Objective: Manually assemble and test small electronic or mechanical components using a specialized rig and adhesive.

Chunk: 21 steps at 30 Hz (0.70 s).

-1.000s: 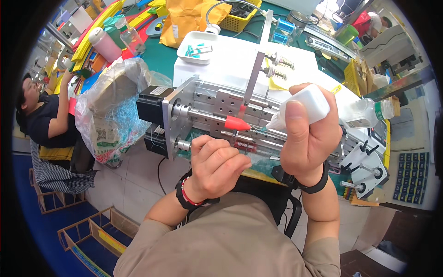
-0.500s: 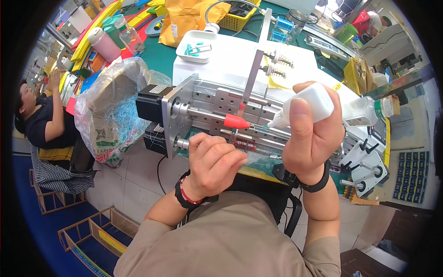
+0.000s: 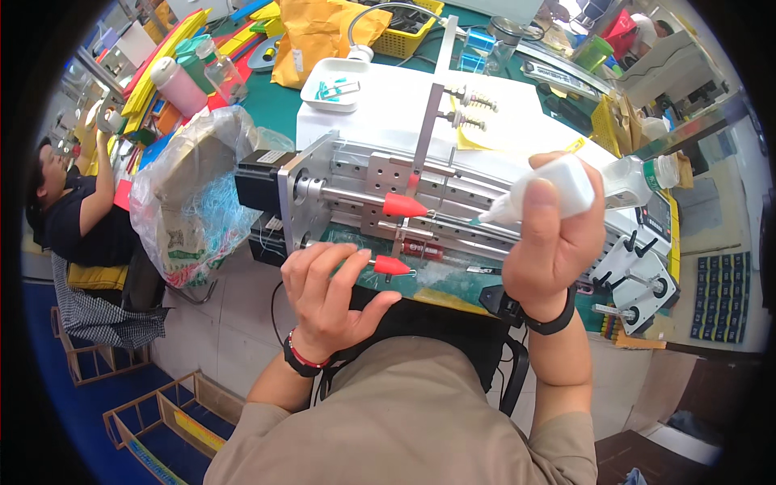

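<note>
My right hand (image 3: 543, 234) grips a white squeeze bottle (image 3: 570, 187), tilted so its narrow greenish tip points down left. That tip is apart from the hooked end of the far red cone (image 3: 402, 205), which sits on a metal shaft of the machine (image 3: 368, 174). My left hand (image 3: 327, 295) is open, fingers spread and thumb stretched out, over the near shaft. Just beyond its fingertips shows the near red cone (image 3: 391, 265) with a small wire hook at its end. Whether the left fingers touch the shaft is hidden.
A plastic-lined bin (image 3: 182, 198) of pale blue thread stands left of the black motors (image 3: 263, 182). Behind are a white tray (image 3: 331, 85) with small teal pieces and an upright metal bar (image 3: 432, 113). A clear bottle (image 3: 634, 182) stands right. Another person (image 3: 77, 202) works at far left.
My left hand has opened from a closed curl and moved left, uncovering the near red cone. The bottle's tip has drawn slightly away from the far cone's hook.
</note>
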Tool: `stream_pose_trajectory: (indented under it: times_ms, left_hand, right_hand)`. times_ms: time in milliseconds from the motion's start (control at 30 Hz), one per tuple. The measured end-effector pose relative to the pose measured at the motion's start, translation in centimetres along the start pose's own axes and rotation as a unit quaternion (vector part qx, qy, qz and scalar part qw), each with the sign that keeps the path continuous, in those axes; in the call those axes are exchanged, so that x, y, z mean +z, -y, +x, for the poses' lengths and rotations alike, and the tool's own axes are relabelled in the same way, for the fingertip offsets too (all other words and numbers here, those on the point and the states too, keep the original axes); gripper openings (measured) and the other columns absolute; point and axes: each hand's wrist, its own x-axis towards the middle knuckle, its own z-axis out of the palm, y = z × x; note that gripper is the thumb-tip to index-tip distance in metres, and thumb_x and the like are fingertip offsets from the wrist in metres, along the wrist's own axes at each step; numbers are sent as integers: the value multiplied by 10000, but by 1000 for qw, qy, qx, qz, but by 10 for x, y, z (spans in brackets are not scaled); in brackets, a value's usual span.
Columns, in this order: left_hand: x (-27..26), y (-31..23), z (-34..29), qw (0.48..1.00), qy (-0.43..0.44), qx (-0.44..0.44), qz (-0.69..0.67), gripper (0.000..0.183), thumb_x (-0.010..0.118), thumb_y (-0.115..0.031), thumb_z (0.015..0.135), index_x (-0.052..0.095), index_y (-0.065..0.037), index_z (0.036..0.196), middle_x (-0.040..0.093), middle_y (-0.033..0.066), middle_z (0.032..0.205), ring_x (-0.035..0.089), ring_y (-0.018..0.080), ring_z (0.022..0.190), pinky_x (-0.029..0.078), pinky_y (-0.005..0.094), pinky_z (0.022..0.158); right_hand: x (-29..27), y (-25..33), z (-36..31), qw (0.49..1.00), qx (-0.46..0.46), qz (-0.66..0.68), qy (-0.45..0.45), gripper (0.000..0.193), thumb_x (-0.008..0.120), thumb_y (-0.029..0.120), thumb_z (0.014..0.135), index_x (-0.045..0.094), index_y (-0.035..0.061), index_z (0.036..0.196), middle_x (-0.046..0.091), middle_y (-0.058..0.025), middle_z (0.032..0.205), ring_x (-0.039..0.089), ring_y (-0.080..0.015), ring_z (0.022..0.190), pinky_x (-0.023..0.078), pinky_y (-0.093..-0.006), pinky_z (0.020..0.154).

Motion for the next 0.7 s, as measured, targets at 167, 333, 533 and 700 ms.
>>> stream_pose_trajectory:
  times_ms: [167,333,533,700]
  left_hand:
    - [1,-3,8,999,48,21,-6,400,914,-274,808,803,-80,1140,708,70,1154,618,292,1061,423,443,958]
    - [-2,5,0,998,22,54,13,335,897,-120,739,830,-109,1067,713,-8,993,616,232,951,391,420,896]
    - [0,4,-8,997,31,74,3,293,809,-77,707,822,-110,998,709,-46,933,632,180,874,381,396,913]
    - [7,-8,-22,995,27,83,-54,237,786,-105,701,796,-117,938,698,-43,926,627,173,845,384,390,905]
  right_hand:
    - [-8,6,-25,999,16,29,5,261,702,124,1010,659,-68,1180,744,-119,999,679,-130,750,539,-266,705]
    - [-2,3,-52,998,2,0,63,256,729,111,979,677,-75,1148,752,-161,1005,698,-193,721,560,-301,694]
    - [12,4,-60,994,22,14,108,272,774,97,947,677,-77,1134,742,-155,923,711,-239,692,563,-319,647]
    - [18,5,-64,994,24,12,110,287,789,106,946,677,-82,1133,742,-151,918,714,-248,686,563,-327,639]
